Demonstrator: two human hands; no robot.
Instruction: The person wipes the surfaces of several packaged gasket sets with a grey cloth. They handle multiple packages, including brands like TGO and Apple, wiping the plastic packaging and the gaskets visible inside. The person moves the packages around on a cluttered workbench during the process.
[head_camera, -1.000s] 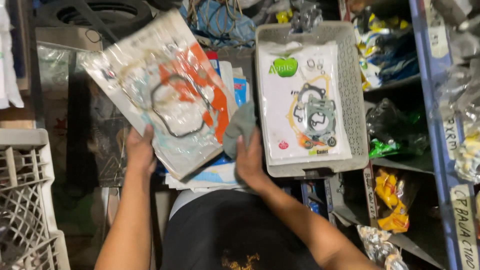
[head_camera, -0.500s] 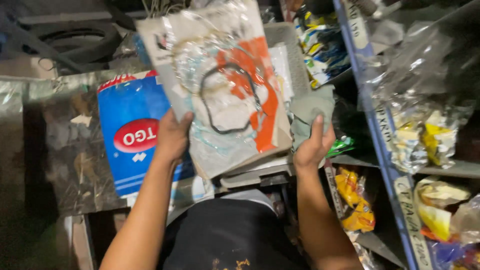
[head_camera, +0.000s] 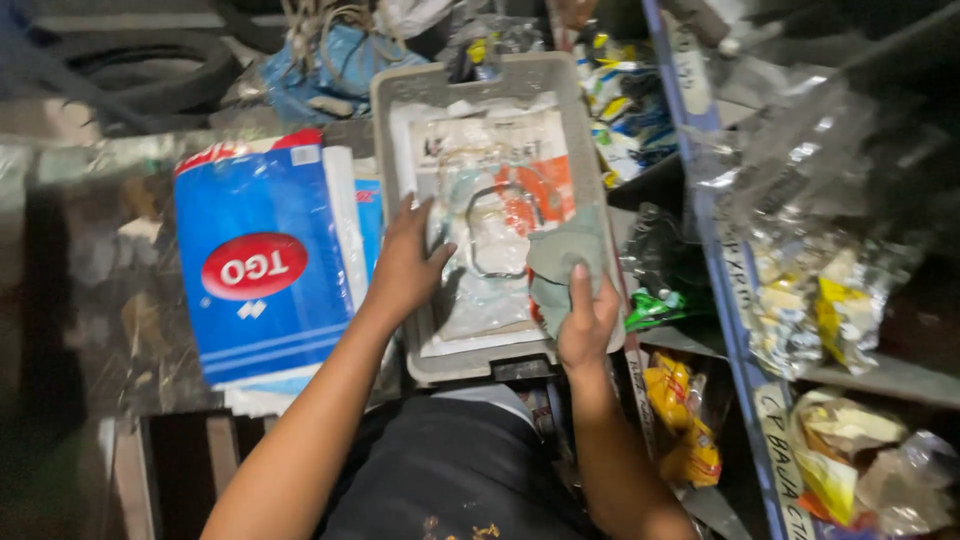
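A clear gasket packet (head_camera: 500, 215) is pressed flat into a grey basket (head_camera: 470, 85) by the spread left hand (head_camera: 405, 270), a grey rag (head_camera: 560, 262) is pinched in the right hand's (head_camera: 588, 320) grip, and a blue sack (head_camera: 262, 265) is seen beside cluttered shelves (head_camera: 725, 260).

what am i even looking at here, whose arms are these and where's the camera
The camera sits on a person's head and looks down, so the two bare arms coming up from the bottom are that person's own. The left hand lies flat on a clear plastic packet of gaskets, which sits inside a grey plastic basket. The right hand holds a grey-green cloth at the basket's right edge. Left of the basket lies a blue and white package with a red oval. On the right runs a blue shelf stuffed with bagged parts.
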